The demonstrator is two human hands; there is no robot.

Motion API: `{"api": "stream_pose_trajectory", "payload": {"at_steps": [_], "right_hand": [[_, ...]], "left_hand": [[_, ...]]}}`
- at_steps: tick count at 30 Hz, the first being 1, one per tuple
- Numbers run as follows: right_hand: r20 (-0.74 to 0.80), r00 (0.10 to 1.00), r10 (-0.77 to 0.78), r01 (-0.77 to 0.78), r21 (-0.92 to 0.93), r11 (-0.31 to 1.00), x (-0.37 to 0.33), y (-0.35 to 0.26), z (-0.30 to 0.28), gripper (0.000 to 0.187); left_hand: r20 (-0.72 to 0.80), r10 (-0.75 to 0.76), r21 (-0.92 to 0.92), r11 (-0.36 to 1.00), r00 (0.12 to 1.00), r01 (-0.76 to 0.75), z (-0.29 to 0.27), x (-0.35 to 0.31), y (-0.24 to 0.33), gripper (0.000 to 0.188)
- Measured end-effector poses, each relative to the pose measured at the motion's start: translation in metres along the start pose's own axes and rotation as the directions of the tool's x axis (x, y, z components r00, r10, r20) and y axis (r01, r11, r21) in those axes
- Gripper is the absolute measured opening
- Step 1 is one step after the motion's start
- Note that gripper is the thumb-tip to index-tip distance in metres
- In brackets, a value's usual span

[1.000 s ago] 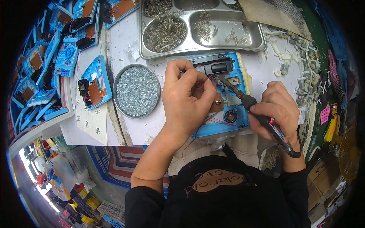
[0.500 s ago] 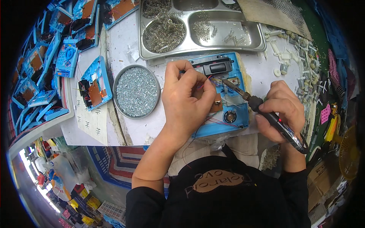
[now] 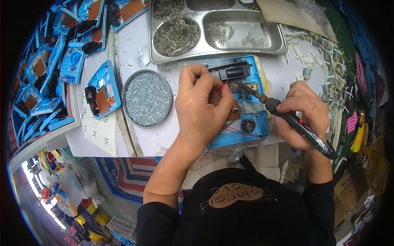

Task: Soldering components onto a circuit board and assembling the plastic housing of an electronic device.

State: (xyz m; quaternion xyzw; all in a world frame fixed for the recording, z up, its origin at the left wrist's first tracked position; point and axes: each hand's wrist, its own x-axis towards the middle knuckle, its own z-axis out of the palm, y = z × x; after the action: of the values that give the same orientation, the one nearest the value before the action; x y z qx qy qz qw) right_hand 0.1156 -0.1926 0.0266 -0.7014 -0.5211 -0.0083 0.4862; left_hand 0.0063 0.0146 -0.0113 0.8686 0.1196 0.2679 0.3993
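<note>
My right hand (image 3: pixel 303 115) grips a black soldering iron (image 3: pixel 293 123) like a pen. The iron's metal tip lies over the inside of a blue plastic housing (image 3: pixel 262 112), beside the motor area. My left hand (image 3: pixel 201 102) is closed in a pinch over the housing's left side, with a thin red wire (image 3: pixel 222 87) coming from its fingertips close to the iron's tip. Inside the housing are a black compartment (image 3: pixel 234 72), a round speaker (image 3: pixel 248 126) and a brown circuit board (image 3: pixel 234 112), partly hidden by my left hand.
A round dish of small screws (image 3: pixel 147 98) stands left of the housing. Behind it is a steel tray (image 3: pixel 246 52) with springs. Other blue housings (image 3: pixel 43 104) are heaped at far left, one lone half-housing (image 3: pixel 113 88) nearer. Small motors and white parts (image 3: pixel 324 78) lie at right.
My right hand and the iron's handle have shifted slightly to the right, and the iron lies a little flatter. The red wire end now stands more upright by my left fingertips.
</note>
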Motion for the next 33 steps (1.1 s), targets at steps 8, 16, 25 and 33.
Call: {"api": "stream_pose_trajectory", "payload": {"at_steps": [8, 16, 25, 33], "right_hand": [[0.041, 0.997, 0.062, -0.060, -0.043, 0.997, 0.0070, -0.0018, 0.0030, 0.028], [0.032, 0.998, 0.056, -0.054, -0.041, 0.998, 0.0085, -0.0007, 0.0055, 0.030], [0.023, 0.999, 0.047, -0.046, -0.027, 0.999, 0.0080, 0.0004, 0.0061, 0.029], [0.008, 0.998, 0.060, -0.059, -0.017, 0.998, 0.0075, 0.0020, 0.0058, 0.028]], "left_hand": [[0.013, -0.030, 0.053, 0.998, 0.999, 0.030, 0.0012, 0.0007, 0.0039, 0.013], [0.007, -0.058, 0.045, 0.997, 0.998, 0.057, 0.0013, 0.0011, 0.0073, 0.012], [0.007, 0.024, 0.119, 0.993, 1.000, -0.025, 0.0024, 0.0010, 0.0026, 0.013], [0.011, 0.021, 0.122, 0.992, 1.000, -0.022, 0.0029, 0.0007, 0.0032, 0.013]]}}
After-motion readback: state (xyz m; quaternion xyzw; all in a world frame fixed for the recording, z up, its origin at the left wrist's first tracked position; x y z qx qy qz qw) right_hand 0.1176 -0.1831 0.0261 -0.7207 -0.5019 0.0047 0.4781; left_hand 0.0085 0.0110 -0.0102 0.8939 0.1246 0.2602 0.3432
